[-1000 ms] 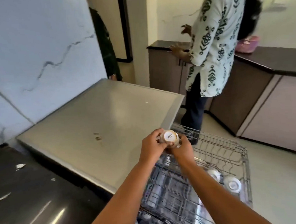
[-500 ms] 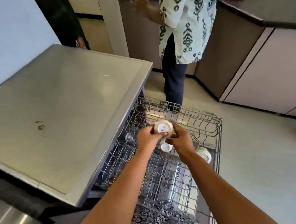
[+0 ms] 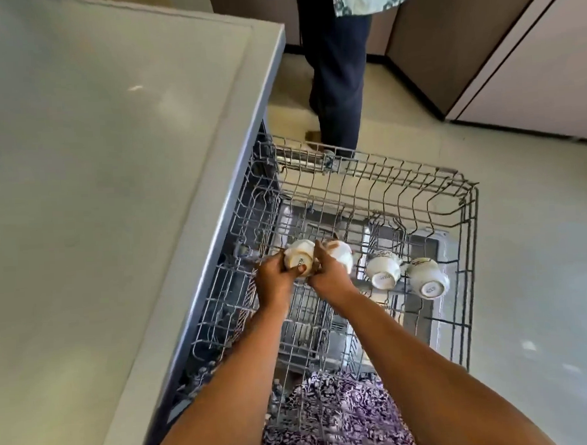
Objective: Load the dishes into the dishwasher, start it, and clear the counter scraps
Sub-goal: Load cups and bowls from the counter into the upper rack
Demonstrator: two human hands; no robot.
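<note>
Loading step, cups going into the pulled-out wire rack (image 3: 468, 213) of the dishwasher, under the grey counter (image 3: 112, 163). Left hand (image 3: 274, 281) has its fingers wrapped around a white cup (image 3: 299, 257), tipped mouth-away with its base stamp facing the camera, thumb across the base edge. Right hand (image 3: 329, 275) sits just beside it, fingers curled against a second cup (image 3: 339, 252); can't tell whether that's a real grip or just steadying it, since the hand hides most of the contact. Both cups are low, at the tine row on the left-centre of the rack, and look close to seated, but whether they touch the wire is hidden. Two more cups, (image 3: 383, 270) and (image 3: 427, 276), already lie base-up in the same row to the right, just apart from each other. Rest of the rack is bare wire. My read: early in loading; starting the machine and clearing scraps are not yet begun. The next move calls for tipping the left cup fully mouth-down between the tines, leaving a gap to its neighbour so they don't knock, then letting go of both. Watch the handles so they don't snag the wire. Another person's legs (image 3: 335, 67) stand just past the rack's far end, so the rack can't be pushed about carelessly.
</note>
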